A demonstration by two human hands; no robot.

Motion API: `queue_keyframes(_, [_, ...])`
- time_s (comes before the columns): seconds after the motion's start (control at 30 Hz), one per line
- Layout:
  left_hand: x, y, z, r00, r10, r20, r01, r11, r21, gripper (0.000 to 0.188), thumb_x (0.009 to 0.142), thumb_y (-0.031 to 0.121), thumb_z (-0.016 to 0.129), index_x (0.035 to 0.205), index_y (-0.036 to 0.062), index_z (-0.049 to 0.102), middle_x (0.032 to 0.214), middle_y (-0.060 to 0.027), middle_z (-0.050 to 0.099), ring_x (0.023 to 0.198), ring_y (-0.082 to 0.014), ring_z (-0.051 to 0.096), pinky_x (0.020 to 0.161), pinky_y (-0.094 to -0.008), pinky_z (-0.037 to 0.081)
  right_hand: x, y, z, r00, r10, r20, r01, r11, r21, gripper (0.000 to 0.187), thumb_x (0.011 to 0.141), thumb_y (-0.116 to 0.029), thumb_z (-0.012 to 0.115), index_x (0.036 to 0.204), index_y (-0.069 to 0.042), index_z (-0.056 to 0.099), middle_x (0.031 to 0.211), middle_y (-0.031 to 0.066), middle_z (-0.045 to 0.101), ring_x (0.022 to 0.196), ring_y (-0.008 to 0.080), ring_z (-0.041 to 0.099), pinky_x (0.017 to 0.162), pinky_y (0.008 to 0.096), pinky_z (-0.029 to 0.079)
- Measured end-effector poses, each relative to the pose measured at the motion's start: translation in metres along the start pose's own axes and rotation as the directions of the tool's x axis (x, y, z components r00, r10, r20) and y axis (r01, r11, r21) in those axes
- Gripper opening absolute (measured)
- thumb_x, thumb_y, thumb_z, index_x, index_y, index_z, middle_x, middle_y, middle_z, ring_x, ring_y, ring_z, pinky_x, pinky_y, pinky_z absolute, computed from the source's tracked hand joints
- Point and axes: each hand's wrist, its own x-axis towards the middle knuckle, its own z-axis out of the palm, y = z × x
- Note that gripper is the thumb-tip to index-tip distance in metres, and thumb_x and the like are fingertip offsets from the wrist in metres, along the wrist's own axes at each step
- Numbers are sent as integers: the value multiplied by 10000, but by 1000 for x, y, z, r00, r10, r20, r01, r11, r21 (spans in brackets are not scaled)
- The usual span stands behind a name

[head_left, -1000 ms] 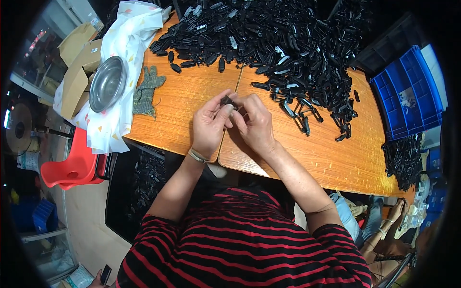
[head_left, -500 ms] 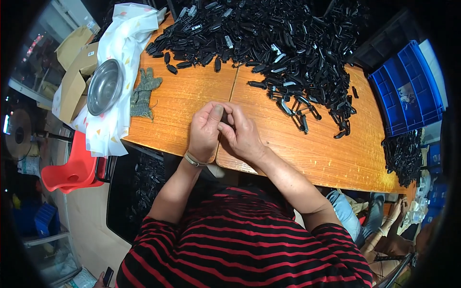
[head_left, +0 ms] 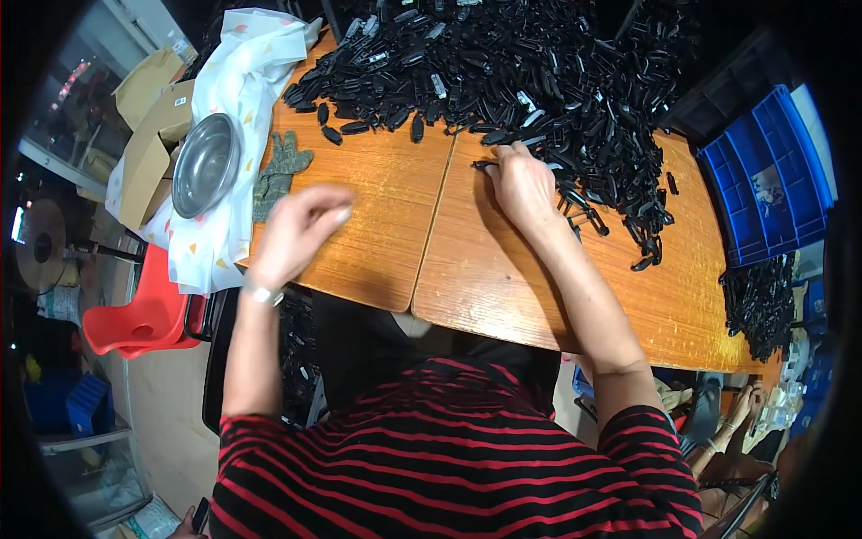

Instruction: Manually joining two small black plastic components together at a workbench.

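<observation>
Parts (head_left: 503, 81) heap at top centre; the right hand (head_left: 523, 187) seems to be picking there, its grip hidden. Left hand (head_left: 294, 232) hangs left of centre, loosely parted, empty; separating one part likely calls for a narrow pinch.

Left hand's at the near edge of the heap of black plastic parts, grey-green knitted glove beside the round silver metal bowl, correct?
Wrong hand: the head view shows the right hand at the near edge of the heap of black plastic parts. The grey-green knitted glove is beside the round silver metal bowl.
</observation>
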Motion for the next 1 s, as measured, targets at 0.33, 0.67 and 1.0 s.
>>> queue_keyframes(0.33, [160, 1, 93, 937, -48, -346, 198, 889, 413, 269, 851, 299, 700, 935, 43, 703, 930, -150, 705, 877, -326, 668, 762, -406, 519, -22, -12, 7, 990, -88, 106, 72, 986, 151, 161, 766, -97, 723, 830, -14, 601, 927, 181, 588, 749, 399, 639, 656, 468, 530])
queue_keyframes(0.67, [123, -21, 119, 960, 46, -277, -70, 994, -78, 214, 833, 81, 718, 1010, -6, 634, 866, -99, 647, 733, -220, 648, 643, -332, 523, -35, -25, 4, 994, 29, 105, -80, 846, 528, 203, 830, -64, 705, 999, 13, 623, 944, 162, 656, 777, 279, 667, 699, 358, 524])
queue_keyframes(1.0, [59, 15, 119, 995, -101, 21, 78, 604, -793, 276, 915, 49, 631, 1184, -1, 589, 856, 3, 638, 618, -31, 564, 517, -169, 440, -39, -41, 6, 989, 107, -105, -17, 776, 630, 230, 831, -34, 694, 1050, 11, 638, 897, 92, 614, 681, 145, 606, 611, 263, 484])
